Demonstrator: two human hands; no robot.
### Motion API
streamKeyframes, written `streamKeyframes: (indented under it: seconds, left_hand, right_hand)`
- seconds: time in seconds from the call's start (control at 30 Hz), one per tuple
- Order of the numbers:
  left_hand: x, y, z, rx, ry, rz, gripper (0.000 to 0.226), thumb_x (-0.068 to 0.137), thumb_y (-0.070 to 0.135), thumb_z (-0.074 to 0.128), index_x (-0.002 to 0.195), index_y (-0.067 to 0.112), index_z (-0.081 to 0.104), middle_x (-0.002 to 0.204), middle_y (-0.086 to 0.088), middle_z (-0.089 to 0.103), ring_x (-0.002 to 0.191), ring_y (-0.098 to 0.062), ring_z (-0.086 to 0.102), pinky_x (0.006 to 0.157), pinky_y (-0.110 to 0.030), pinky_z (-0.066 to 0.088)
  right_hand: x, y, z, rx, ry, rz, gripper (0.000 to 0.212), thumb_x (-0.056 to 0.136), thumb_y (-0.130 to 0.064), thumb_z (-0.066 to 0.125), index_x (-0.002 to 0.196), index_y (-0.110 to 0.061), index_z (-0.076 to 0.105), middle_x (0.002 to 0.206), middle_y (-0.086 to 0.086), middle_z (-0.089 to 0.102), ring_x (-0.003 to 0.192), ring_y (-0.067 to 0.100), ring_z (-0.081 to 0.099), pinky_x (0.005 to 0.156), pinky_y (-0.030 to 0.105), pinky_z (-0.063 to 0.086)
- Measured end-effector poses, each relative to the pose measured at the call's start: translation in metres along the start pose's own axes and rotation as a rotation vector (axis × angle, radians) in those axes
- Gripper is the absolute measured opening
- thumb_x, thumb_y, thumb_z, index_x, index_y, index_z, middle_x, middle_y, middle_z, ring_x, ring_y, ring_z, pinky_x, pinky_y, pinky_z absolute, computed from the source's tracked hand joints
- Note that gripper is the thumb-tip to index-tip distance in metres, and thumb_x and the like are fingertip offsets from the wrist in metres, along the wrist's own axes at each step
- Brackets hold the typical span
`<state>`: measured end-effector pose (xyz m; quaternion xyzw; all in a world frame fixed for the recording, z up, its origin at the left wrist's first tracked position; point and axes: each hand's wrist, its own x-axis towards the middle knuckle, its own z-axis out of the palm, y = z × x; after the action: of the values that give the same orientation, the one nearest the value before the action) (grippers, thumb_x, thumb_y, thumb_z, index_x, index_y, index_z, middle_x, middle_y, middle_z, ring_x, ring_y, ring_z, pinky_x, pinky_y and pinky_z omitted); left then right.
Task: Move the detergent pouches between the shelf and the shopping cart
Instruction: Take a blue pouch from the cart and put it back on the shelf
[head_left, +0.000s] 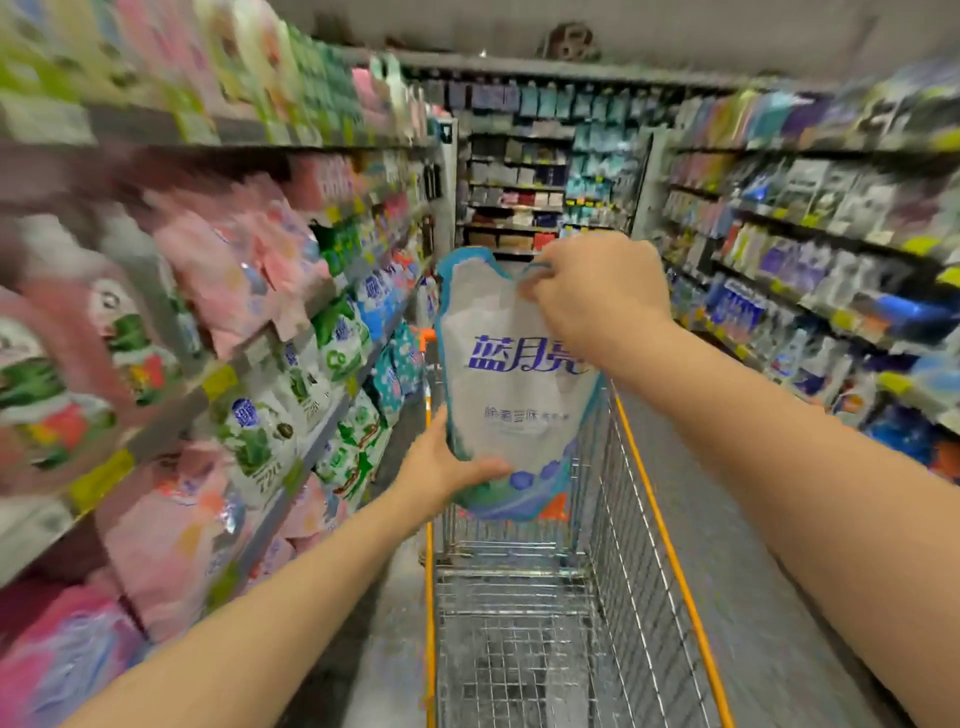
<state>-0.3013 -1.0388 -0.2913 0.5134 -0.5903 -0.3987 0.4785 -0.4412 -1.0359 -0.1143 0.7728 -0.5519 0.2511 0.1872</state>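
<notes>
The right hand (592, 291) pinches the top corner of a white detergent pouch (511, 395) with blue edging and blue lettering, fingers curled down over the pouch's upper seam. The left hand (441, 467) cups the pouch's bottom left corner from below, thumb pressed across the front. Between the two hands the pouch hangs above the far end of the shopping cart (631, 519), over its wire basket and clear of the wires as far as the view shows. Its long axis stands nearly upright, with the top leaning a little toward the cart's right side and the printed face turned back toward the person. The shelf (176, 410) runs along the cart's left side, packed with green-and-white pouches (332, 343) and pink ones, all blurred. That puts the left hand, on the cart's left edge, nearer the shelf, while the right hand is over the cart's middle. The coming move turns on this: straight down from the pouch is the basket, and to the cart's left is the shelf row. Which way the pouch is bound cannot be told from this view. If down, the left hand would probably lower the base while the right steadies the top. If across, the left hand would likely lead.
</notes>
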Motion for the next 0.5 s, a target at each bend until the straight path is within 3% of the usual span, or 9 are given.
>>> streamKeyframes:
  seconds: [0.17,0.2,0.27,0.33,0.5]
  left_hand:
    - [-0.074,0.063,-0.026,0.028,0.175,0.135,0.071,0.045,0.039,0.083,0.105,0.032,0.046,0.098,0.014,0.060,0.093,-0.007,0.060,0.078,-0.019,0.048]
    - [-0.094,0.074,-0.028,0.045,0.224,0.161,0.067,0.051,0.033,0.085,0.105,0.029,0.046,0.095,0.015,0.060,0.091,-0.006,0.060,0.075,-0.014,0.047]
    - [-0.138,0.095,-0.031,0.053,0.344,0.219,0.055,0.064,0.008,0.082,0.104,0.022,0.048,0.087,0.015,0.058,0.075,0.011,0.058,0.063,-0.001,0.041]
    - [-0.188,0.114,-0.030,0.053,0.454,0.249,0.048,0.068,-0.003,0.077,0.098,0.021,0.048,0.081,0.016,0.057,0.062,0.020,0.055,0.056,0.001,0.039]
    - [-0.310,0.154,-0.033,-0.041,0.676,0.300,0.041,0.070,-0.006,0.073,0.090,0.024,0.054,0.079,0.014,0.067,0.066,0.004,0.063,0.059,-0.008,0.047]
  right_hand:
    - [-0.023,-0.037,-0.083,0.086,0.145,-0.078,0.025,0.091,-0.031,0.048,0.098,-0.017,0.068,0.103,0.009,0.066,0.101,0.032,0.057,0.078,0.035,0.035]
    - [-0.032,-0.043,-0.097,0.110,0.168,-0.106,0.025,0.091,-0.032,0.049,0.097,-0.017,0.068,0.102,0.008,0.066,0.100,0.032,0.057,0.075,0.034,0.033]
    - [-0.051,-0.058,-0.126,0.141,0.218,-0.173,0.024,0.092,-0.032,0.049,0.096,-0.018,0.067,0.102,0.007,0.066,0.100,0.031,0.057,0.073,0.034,0.031]
    - [-0.074,-0.073,-0.154,0.160,0.259,-0.239,0.026,0.092,-0.033,0.048,0.101,-0.018,0.067,0.106,0.008,0.066,0.103,0.032,0.057,0.075,0.035,0.034]
    - [-0.138,-0.118,-0.221,0.301,0.413,-0.429,0.029,0.093,-0.032,0.046,0.106,-0.016,0.067,0.100,0.013,0.066,0.093,0.031,0.050,0.068,0.033,0.024]
